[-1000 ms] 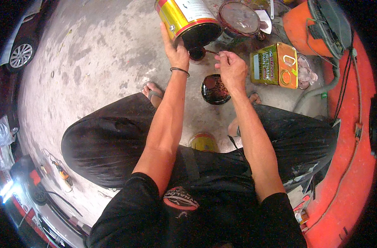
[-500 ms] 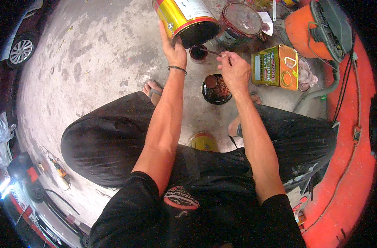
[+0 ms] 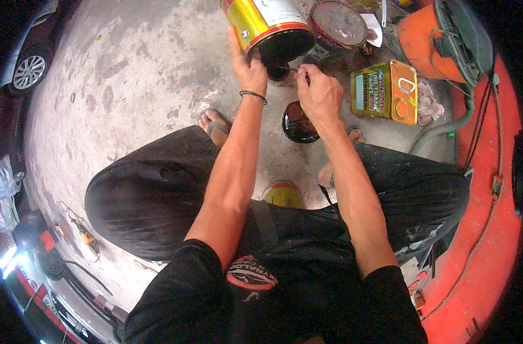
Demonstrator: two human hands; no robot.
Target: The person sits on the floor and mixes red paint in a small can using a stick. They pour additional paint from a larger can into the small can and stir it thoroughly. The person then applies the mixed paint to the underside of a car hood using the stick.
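L hand [image 3: 247, 66] fingers wrapped round tilted yellow paint can [image 3: 264, 26], R hand [image 3: 319, 92] pinching thin stick [image 3: 287, 69] at can's dark mouth, above small cup [image 3: 276, 73] on concrete floor [image 3: 129, 74], w/ round dark lid [image 3: 299, 123] just below R hand, green-orange tin [image 3: 385, 92] to right.

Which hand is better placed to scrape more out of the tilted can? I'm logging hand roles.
Probably the right hand: it pinches a thin stick at the can's dark mouth, while the left hand props up the tilted yellow can.
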